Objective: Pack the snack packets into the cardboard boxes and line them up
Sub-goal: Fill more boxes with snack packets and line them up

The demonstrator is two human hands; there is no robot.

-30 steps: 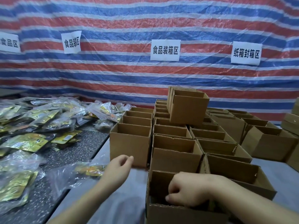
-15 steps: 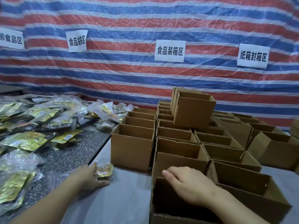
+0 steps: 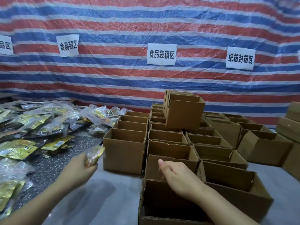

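Head cam: the left hand [image 3: 81, 168] grips a gold snack packet [image 3: 94, 155], fingers curled round it; the pkt is blurred and held above the grey tabletop [image 3: 100, 197], just left of the front-left cardboard box [image 3: 124, 155]. The right hand [image 3: 179, 177] hangs over the nearest open box [image 3: 164, 202] at bottom centre, fingers loosely out, thumb up, holding nothing; whether it touches the box rim can't be told. Behind it, rows of open-top boxes [image 3: 170, 137] run back toward the wall, w/ one stacked box [image 3: 184, 113] sitting on top of the middle row. More boxes stand to the right [image 3: 266, 146], some at an angle. On the left, a pile of loose snack packets [image 3: 32, 127], gold and clear-wrapped, lies on a dark speckled surface [image 3: 79, 143] beside the grey top. The back wall is a red/blue/white striped tarp [image 3: 146, 26] w/ white paper signs [image 3: 161, 54] in black characters.
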